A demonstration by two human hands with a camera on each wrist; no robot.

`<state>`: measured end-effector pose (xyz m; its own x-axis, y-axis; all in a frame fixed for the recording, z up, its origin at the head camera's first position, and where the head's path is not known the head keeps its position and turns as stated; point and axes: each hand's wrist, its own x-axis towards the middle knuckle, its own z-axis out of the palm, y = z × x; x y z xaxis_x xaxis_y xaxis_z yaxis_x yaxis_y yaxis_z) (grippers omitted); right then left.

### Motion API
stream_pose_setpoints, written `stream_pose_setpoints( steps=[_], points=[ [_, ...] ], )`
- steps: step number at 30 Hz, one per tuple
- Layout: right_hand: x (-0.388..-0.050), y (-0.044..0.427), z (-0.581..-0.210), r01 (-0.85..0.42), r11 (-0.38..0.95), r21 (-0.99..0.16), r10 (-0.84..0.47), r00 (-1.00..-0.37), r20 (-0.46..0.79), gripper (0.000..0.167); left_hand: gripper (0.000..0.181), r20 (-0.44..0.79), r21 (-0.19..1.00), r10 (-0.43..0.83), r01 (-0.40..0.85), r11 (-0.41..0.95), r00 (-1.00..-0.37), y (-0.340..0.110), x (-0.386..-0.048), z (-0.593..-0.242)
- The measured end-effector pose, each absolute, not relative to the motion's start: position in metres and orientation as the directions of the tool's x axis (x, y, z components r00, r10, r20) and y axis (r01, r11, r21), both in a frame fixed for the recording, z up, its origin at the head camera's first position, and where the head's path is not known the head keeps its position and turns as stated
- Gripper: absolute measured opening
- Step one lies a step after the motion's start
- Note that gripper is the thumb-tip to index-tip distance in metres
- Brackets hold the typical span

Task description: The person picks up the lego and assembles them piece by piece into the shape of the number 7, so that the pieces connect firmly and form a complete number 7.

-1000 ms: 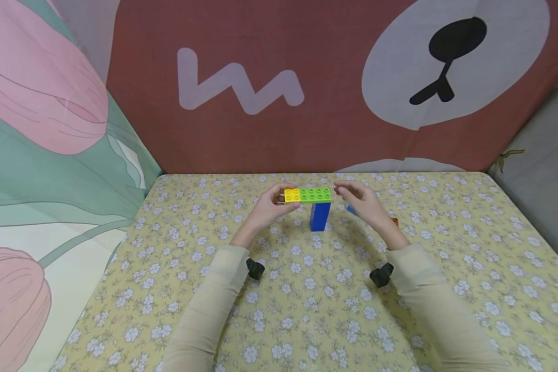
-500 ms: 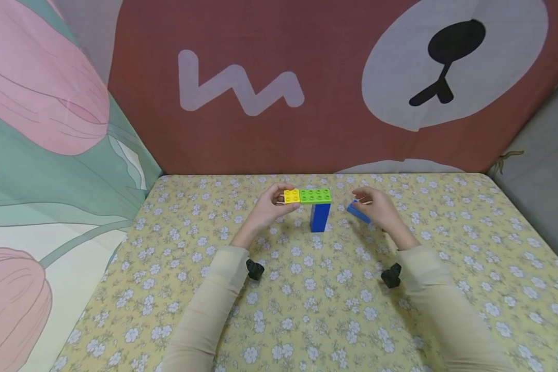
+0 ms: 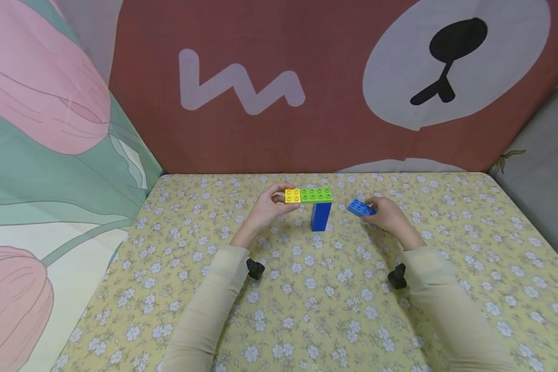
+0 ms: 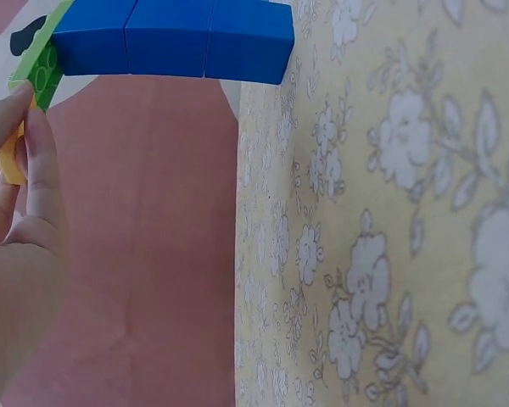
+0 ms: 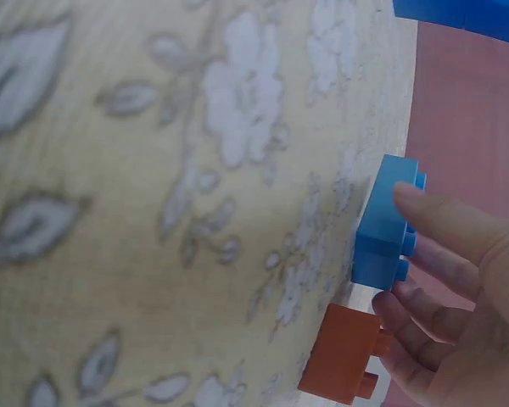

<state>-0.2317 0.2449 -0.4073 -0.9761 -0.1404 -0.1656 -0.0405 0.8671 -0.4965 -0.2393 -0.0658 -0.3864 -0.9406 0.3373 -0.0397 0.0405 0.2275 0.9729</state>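
My left hand [image 3: 266,207] pinches a yellow toy building brick [image 3: 292,195] between thumb and fingers. Beside the yellow brick lies a longer lime green brick [image 3: 316,195], its right end on top of an upright blue column [image 3: 320,217]. Seen from the left wrist, this column is a stack of three blue blocks [image 4: 165,38], with the green brick at its top. Off to the right, my right hand [image 3: 391,216] holds the right end of a lighter blue studded brick [image 3: 360,206], thumb on the near side, a finger on the far side.
An orange brick [image 5: 341,352] stands close to the light blue one in the right wrist view, below the fingers. A flower-patterned cloth [image 3: 307,310] covers the table. Behind it rises a brown printed backdrop [image 3: 279,139].
My right hand has moved right, away from the green brick's end, and has taken hold of the light blue brick. My left hand stays where it was on the yellow brick.
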Motion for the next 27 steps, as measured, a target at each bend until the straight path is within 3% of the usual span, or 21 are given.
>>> stream_pose_setpoints(
  steps=[11, 27],
  points=[
    [-0.232, 0.244, -0.409, -0.026, 0.876, -0.482, -0.115, -0.981, -0.156, 0.05, 0.047, -0.025, 0.984, 0.367, 0.042, 0.172, -0.93, -0.066, -0.239, -0.388],
    [-0.229, 0.237, -0.379, 0.025, 0.571, -0.821, -0.08, -0.993, -0.086, 0.059, 0.047, -0.015, 0.977, 0.343, 0.059, 0.204, -0.939, -0.071, -0.238, -0.39]
  ],
)
